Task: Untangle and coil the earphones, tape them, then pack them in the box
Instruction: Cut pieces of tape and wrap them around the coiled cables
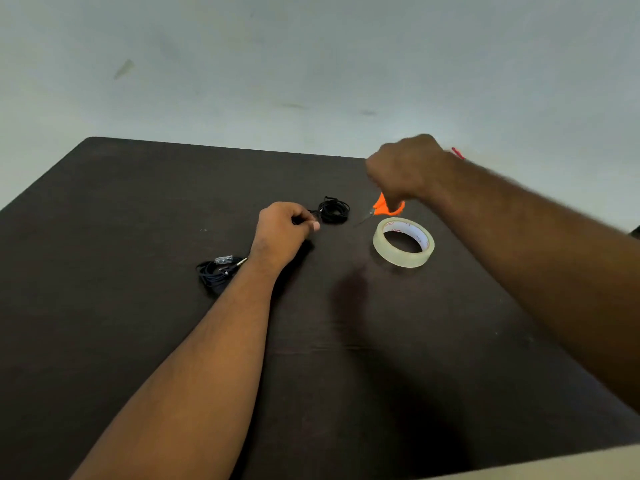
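My left hand (284, 230) rests on the dark bench (138, 341), its fingers (304, 220) curled and pinching a black cord that leads to the coiled black earphones (334, 211) just beyond my fingertips. My right hand (405, 171) hovers above the bench, fingers curled down round the orange handles of the scissors (384, 207), whose blades point toward the coil. The roll of clear tape (403, 242) lies flat just beneath and nearer than my right fingers. A second, bluish earphone bundle (218, 271) lies beside my left wrist.
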Demonstrator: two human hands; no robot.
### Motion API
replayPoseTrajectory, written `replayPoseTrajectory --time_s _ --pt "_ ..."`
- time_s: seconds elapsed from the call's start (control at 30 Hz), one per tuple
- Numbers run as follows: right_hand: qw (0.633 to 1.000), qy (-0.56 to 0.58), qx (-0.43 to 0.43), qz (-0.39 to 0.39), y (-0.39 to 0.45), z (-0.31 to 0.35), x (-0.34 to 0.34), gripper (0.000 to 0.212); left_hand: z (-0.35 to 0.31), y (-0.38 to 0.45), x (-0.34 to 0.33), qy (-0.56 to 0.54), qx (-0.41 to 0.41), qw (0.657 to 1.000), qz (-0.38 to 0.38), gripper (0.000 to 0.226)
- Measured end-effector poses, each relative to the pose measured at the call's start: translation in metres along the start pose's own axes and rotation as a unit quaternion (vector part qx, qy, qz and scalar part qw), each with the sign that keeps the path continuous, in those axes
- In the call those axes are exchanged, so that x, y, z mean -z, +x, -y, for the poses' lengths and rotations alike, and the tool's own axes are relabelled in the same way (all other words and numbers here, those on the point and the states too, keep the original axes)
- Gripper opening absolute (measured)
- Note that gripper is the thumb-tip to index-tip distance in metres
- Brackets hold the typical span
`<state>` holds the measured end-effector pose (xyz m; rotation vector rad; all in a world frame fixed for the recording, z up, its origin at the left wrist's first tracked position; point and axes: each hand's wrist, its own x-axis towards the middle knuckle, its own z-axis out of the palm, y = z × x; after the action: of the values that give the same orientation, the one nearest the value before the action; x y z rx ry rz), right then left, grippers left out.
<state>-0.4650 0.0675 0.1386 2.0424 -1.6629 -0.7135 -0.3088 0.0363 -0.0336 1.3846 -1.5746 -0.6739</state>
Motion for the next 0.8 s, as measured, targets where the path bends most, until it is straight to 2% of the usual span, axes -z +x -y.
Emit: replayPoseTrajectory --time_s 0.07,0.13,0.23,0.33,0.4,0.5,0.7,0.8 --pt "0.995 0.045 -0.038 -0.078 -0.027 0.004 -0.018 0.030 0.000 0.001 -0.001 -0.019 0.005 1.000 -0.008 0.020" --pt "0.986 0.120 -0.077 -0.082 -0.054 0.014 -0.041 0.034 -0.001 0.000 -0.001 -0.025 0.004 1.000 -0.011 0.021" --pt "0.976 0.197 -0.094 -0.019 -0.073 0.038 -0.078 0.021 -0.002 -0.001 -0.002 -0.029 -0.001 0.999 -0.013 0.020" --pt "0.972 0.222 -0.057 0.047 -0.079 0.057 -0.096 0.034 0.000 -0.002 -0.001 -0.049 -0.001 0.999 -0.008 0.014" --pt "0.976 0.206 -0.029 0.058 -0.075 0.062 -0.096 0.035 0.000 -0.002 -0.001 -0.067 0.005 0.998 0.005 0.006" --pt "0.983 0.163 0.022 0.076 -0.068 0.063 -0.082 0.026 -0.001 -0.003 0.000 -0.077 0.011 0.997 0.017 0.008" --pt "0.963 0.121 0.136 0.197 -0.063 0.056 -0.050 0.028 -0.004 -0.004 -0.002 -0.099 0.009 0.995 0.028 0.009" --pt "0.948 0.109 0.144 0.262 -0.062 0.052 -0.046 0.026 -0.004 -0.004 -0.002 -0.094 0.005 0.995 0.029 0.009"
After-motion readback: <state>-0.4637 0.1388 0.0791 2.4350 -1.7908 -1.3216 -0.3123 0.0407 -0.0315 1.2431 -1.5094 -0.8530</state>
